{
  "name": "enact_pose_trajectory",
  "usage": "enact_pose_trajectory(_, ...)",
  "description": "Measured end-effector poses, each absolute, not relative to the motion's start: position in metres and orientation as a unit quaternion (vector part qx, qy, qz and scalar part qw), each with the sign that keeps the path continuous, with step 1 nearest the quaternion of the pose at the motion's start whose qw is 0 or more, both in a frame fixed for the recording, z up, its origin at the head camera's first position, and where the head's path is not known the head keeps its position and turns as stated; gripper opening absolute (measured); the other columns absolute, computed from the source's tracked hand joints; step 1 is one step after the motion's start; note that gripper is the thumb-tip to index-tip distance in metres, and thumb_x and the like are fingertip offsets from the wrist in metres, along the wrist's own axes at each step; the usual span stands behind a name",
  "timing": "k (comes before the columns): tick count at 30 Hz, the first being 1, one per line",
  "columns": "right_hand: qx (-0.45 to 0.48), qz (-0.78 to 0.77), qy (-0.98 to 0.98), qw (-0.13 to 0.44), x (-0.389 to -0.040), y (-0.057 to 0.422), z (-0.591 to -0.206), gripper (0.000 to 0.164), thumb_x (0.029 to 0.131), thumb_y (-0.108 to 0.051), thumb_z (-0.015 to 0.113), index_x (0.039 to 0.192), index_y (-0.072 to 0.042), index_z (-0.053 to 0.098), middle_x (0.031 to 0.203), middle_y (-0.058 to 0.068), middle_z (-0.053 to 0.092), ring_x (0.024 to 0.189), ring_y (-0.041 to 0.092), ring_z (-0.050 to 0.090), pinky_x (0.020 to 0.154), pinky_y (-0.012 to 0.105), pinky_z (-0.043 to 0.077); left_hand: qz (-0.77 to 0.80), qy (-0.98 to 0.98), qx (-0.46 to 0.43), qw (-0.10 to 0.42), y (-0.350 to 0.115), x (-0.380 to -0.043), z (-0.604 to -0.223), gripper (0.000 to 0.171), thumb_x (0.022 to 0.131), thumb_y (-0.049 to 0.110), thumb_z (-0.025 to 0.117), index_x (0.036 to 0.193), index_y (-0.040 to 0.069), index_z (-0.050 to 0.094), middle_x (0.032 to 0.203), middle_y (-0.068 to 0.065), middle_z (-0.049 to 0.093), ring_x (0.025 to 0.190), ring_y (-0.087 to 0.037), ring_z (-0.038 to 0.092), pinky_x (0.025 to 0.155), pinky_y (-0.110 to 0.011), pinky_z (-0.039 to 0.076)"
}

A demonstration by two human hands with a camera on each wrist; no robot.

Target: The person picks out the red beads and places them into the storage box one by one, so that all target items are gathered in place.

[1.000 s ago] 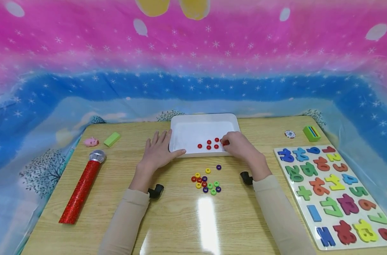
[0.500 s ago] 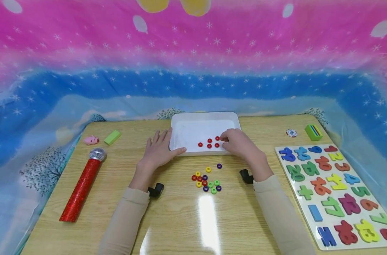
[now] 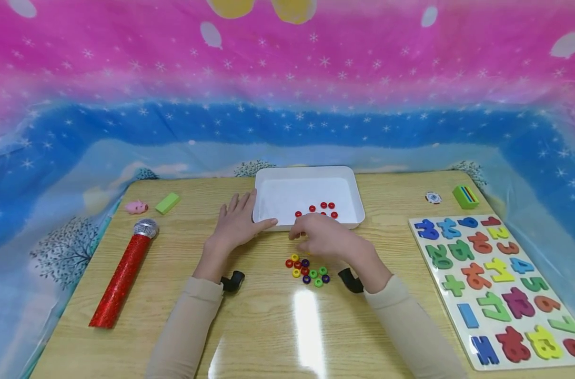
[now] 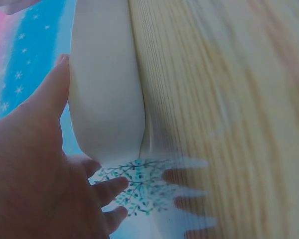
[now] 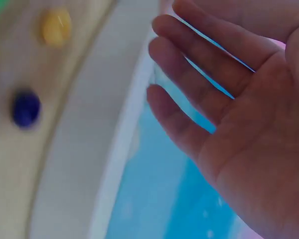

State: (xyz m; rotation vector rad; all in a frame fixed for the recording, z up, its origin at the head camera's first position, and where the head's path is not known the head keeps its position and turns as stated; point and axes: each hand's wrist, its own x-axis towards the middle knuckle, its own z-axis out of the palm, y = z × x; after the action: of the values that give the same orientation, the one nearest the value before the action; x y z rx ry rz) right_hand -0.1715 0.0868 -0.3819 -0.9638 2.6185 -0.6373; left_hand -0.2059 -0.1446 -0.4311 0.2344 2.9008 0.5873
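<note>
A shallow white tray [image 3: 287,184] stands at the back of the table, with several red ring beads [image 3: 331,206] in its front part. My left hand [image 3: 237,223] is spread against the tray's left front corner; in the left wrist view its thumb touches the tray wall [image 4: 107,74]. Over the tray's front edge hovers my right hand [image 3: 332,237], fingers loosely bent with nothing seen between them. Below it lies a loose group of red, yellow, purple and green beads [image 3: 305,271]. A yellow bead [image 5: 56,27] and a purple bead [image 5: 26,108] show in the right wrist view.
On the left lie a red glittery microphone [image 3: 126,279], a pink toy pig [image 3: 137,207] and a green block [image 3: 167,203]. A number puzzle board [image 3: 493,295] fills the right side, with a poker chip [image 3: 433,198] and a striped green block [image 3: 465,197] behind it.
My right hand has let go of a red bead inside the tray and moved left and toward me, over the tray's front edge. The left hand has stayed in place.
</note>
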Motion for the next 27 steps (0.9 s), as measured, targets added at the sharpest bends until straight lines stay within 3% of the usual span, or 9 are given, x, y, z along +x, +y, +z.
enact_pose_trajectory(4, -0.355, -0.183, 0.904, 0.154, -0.164, 0.071, -0.393, 0.020, 0.083, -0.015, 0.067, 0.103, -0.017, 0.072, 0.103, -0.005, 0.067, 0.094, 0.010, 0.061, 0.082, 0.028, 0.052, 0.197, 0.974, 0.079, 0.083, -0.145, -0.205, -0.430, 0.104, 0.074, 0.081, 0.041, 0.151, 0.022, 0.002, 0.157, -0.008, 0.010, 0.146, -0.033, 0.000, 0.114, -0.060, 0.003)
enact_pose_trajectory(11, -0.399, -0.126, 0.900, 0.119, -0.161, 0.059, -0.407, 0.012, 0.077, -0.012, 0.071, 0.086, -0.020, 0.074, 0.086, -0.009, 0.065, 0.078, 0.007, 0.056, 0.074, 0.025, 0.050, 0.202, 0.972, 0.082, 0.083, -0.146, -0.206, -0.430, 0.103, 0.075, 0.080, 0.041, 0.151, 0.023, 0.000, 0.158, -0.008, 0.010, 0.146, -0.033, 0.000, 0.115, -0.060, 0.003)
enact_pose_trajectory(27, -0.397, -0.126, 0.900, 0.129, -0.160, 0.056, -0.417, 0.013, 0.080, -0.009, 0.066, 0.084, -0.020, 0.071, 0.081, -0.010, 0.057, 0.074, 0.008, 0.051, 0.071, 0.021, 0.046, 0.195, 0.974, 0.079, 0.085, -0.145, -0.207, -0.432, 0.105, 0.073, 0.083, 0.039, 0.150, 0.025, -0.002, 0.158, -0.007, 0.010, 0.146, -0.032, -0.001, 0.115, -0.059, 0.003)
